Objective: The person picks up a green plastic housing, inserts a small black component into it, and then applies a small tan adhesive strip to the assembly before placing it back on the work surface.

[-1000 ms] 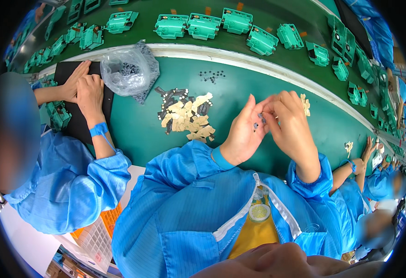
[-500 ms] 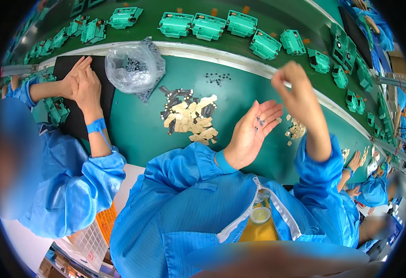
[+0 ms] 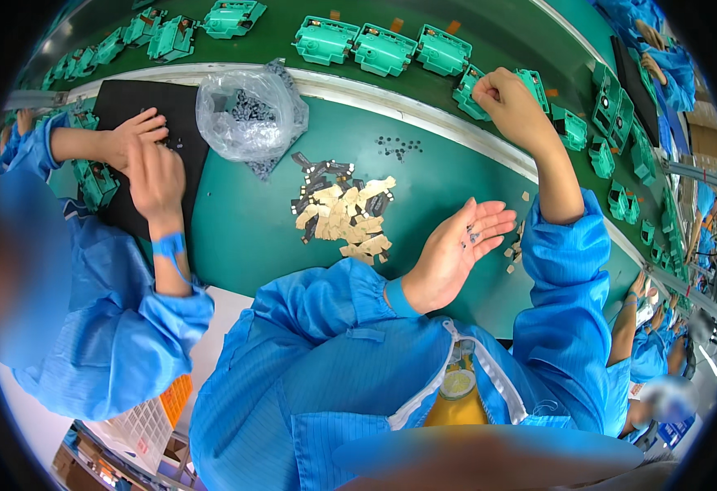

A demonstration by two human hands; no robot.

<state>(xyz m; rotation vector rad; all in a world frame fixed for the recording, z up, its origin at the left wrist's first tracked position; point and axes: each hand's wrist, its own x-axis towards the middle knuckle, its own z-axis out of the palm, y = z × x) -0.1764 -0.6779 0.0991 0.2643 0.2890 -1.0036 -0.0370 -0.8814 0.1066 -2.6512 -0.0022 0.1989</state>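
My left hand (image 3: 454, 259) lies palm up over the green worktable, its fingers stretched out and pressed toward nothing. A few small dark parts (image 3: 471, 238) rest loose on that palm. Raised over the conveyor, my right hand (image 3: 507, 100) has its fingers curled together in a pinch; whatever is between the fingertips is too small or hidden to name. It is in front of a turquoise plastic housing (image 3: 470, 96), partly covering it. Whether hand and housing touch, I cannot tell.
More turquoise housings (image 3: 384, 51) line the dark green conveyor. On the worktable (image 3: 248, 221) are a pile of beige and black pieces (image 3: 344, 211), scattered small black parts (image 3: 398, 147) and a clear bag of dark parts (image 3: 252, 114). At left, a co-worker's hands (image 3: 154, 176) work over a black mat (image 3: 121, 100).
My right hand has moved up and slightly left, from over the table edge to the conveyor housings. My left hand stays palm up with the small parts. The co-worker's hands have moved apart.
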